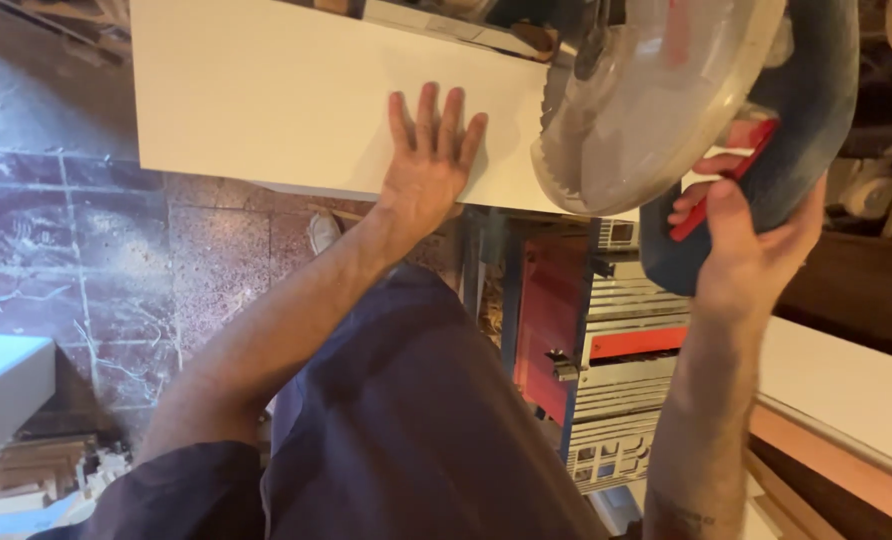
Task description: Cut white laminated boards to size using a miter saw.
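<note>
A dark marble-tiled floor (pixel 66 250) fills the left side. On it, just below the board's near edge, sits a pale shoe (pixel 323 232). At the floor's lower left stands a white box-like block (pixel 1 385), with wood offcuts (pixel 36 475) piled beside it. Right of the floor stands a red and grey metal saw stand (pixel 606 370).

A white board (pixel 276 95), a blue saw (pixel 806 90) with red trigger (pixel 726 180), and dark veined marble floor (pixel 56 250).
</note>
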